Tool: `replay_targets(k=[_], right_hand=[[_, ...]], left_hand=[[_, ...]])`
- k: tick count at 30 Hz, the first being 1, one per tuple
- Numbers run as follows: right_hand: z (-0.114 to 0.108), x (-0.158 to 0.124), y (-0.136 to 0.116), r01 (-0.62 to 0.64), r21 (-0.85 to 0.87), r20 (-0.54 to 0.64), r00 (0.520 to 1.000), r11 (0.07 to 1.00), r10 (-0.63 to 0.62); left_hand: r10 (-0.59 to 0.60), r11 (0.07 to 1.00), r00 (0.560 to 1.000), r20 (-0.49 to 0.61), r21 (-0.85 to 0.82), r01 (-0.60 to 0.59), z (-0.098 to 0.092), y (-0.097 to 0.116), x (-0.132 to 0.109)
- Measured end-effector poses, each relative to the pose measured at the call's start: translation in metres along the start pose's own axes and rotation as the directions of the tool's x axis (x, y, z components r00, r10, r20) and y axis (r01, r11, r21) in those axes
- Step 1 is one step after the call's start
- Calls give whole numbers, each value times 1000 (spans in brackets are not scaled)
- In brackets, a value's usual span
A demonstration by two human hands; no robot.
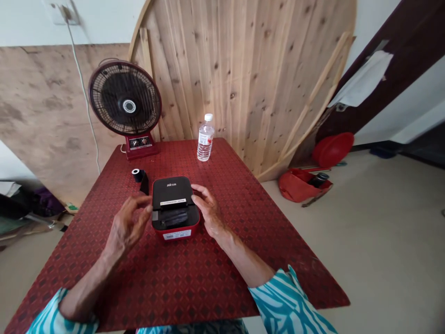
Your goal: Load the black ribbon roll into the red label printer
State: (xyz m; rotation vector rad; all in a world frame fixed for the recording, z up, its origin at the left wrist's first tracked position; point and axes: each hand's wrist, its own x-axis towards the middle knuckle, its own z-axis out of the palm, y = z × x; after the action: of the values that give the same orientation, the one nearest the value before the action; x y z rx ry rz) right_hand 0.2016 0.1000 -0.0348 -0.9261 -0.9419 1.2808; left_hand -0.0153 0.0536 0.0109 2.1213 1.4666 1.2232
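Observation:
A small boxy printer (172, 190) with a black top and a red base sits on the table, its lid down. White labels are stuck on its top and front. My left hand (127, 225) is at the printer's left side, fingers bent loosely and apart, fingertips at or just short of the edge. On the right side, my right hand (210, 211) rests its fingertips and thumb against the lid's edge, with nothing held. Behind my left hand lies a roll of black ribbon (138, 175) with a white core, its loose end trailing toward the printer.
The table wears a red patterned cover (215, 278). Toward its back stand a dark red fan (129, 106) and a clear water bottle (205, 139). A large round wooden panel (236, 74) leans on the wall behind. An orange-red bag (295, 185) lies on the floor to the right.

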Motion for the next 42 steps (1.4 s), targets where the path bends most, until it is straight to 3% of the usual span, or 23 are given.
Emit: replay_targets(k=[2,4,9,17,22,31,38,42], right_hand=[[1,0,-1,-10,21,-1,1000,1000,10],[2,-1,-1,-22,38,-1,1000,999,22],[3,-3,0,-19,43,-9,1000,999,20],[5,-5,7,26,24,-13,1000,999,-26],[0,-10,31,48,21,-52,998,999,-46],[-3,-10,50,42,-49,-73,996,998,-46],[-4,-12,50,55,-59,-56,997,997,-58],[-5,-12,50,75,-63,-55,995,995,-78]], left_hand=[[-259,951,966,-13,-178,253,3,-13,11],[-408,853,910,71,-327,407,9,-19,19],[-493,654,835,245,-529,541,20,-18,22],[-516,581,815,264,-591,559,21,-21,14],[-459,492,774,436,-601,630,14,-29,1],[-444,551,791,422,-567,612,18,-34,-4],[-462,506,786,410,-607,613,20,-31,-5],[-451,566,806,383,-576,590,22,-33,-6]])
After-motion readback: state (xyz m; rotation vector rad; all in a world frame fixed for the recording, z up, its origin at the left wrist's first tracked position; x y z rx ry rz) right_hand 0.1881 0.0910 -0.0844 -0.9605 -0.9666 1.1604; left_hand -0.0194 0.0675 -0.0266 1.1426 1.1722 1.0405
